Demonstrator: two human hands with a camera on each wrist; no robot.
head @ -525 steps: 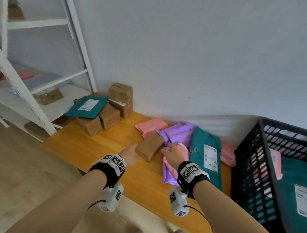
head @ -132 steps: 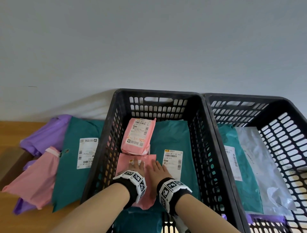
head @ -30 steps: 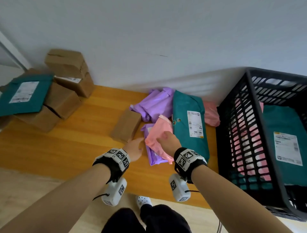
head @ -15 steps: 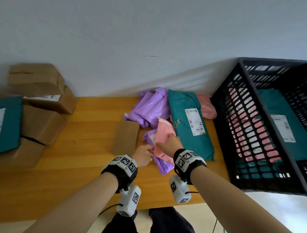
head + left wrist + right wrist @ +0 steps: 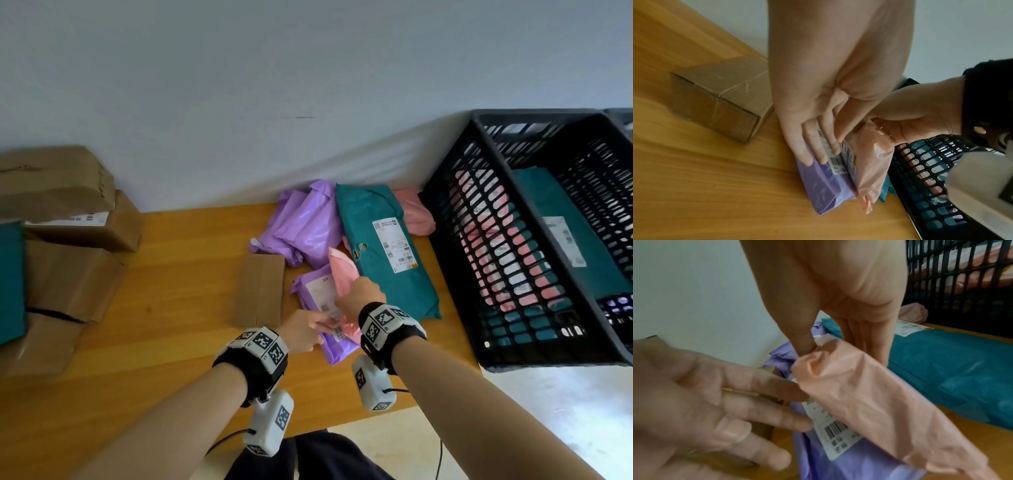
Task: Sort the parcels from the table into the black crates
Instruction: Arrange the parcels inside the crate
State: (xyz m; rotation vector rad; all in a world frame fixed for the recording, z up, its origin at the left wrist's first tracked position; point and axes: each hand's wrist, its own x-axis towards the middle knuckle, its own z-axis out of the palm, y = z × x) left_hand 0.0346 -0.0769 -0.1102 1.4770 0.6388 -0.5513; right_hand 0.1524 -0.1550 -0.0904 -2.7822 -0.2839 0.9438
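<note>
A: Parcels first, head view. Where's the pink parcel [image 5: 343,281]?

B: Just left of the teal parcel [image 5: 387,253], lying over the purple parcel [image 5: 323,308] on the table [image 5: 154,308]. The right hand [image 5: 361,296] grips it; the left hand [image 5: 305,330] rests on the purple one. The black crate [image 5: 534,260] stands right of the teal parcel.

A: Left wrist view?

B: Left fingers [image 5: 813,146] lie straight, close together, pressing the purple parcel's label [image 5: 835,160].

A: Right wrist view?

B: Thumb [image 5: 801,339] and fingers pinch the pink parcel's bunched end, probably; it's blurred.
</note>
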